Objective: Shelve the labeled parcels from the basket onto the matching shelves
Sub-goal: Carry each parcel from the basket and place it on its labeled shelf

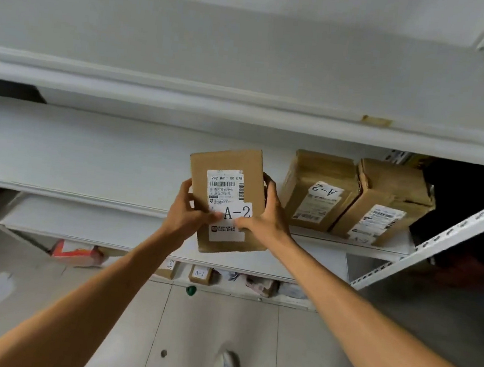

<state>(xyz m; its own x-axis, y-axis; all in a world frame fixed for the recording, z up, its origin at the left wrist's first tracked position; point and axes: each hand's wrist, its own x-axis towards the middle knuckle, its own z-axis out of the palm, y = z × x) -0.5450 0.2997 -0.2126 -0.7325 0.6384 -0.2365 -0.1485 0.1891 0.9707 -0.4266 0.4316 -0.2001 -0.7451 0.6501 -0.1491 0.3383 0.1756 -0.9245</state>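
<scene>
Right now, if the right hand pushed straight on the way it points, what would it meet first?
Likely the bare shelf board, just left of the shelved box marked A-2. The right hand grips the held box; depth is unclear.

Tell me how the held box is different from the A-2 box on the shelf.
The held box is gripped by the left hand and right hand; the shelf box sits untouched. The held box's A-2 reads upright; the shelf box's, upside down. Both are brown cardboard.

Left hand (190, 210) and right hand (264, 215) hide label print on the held parcel (228, 161); bottom-shelf parcels (200, 274) are blurred.
</scene>
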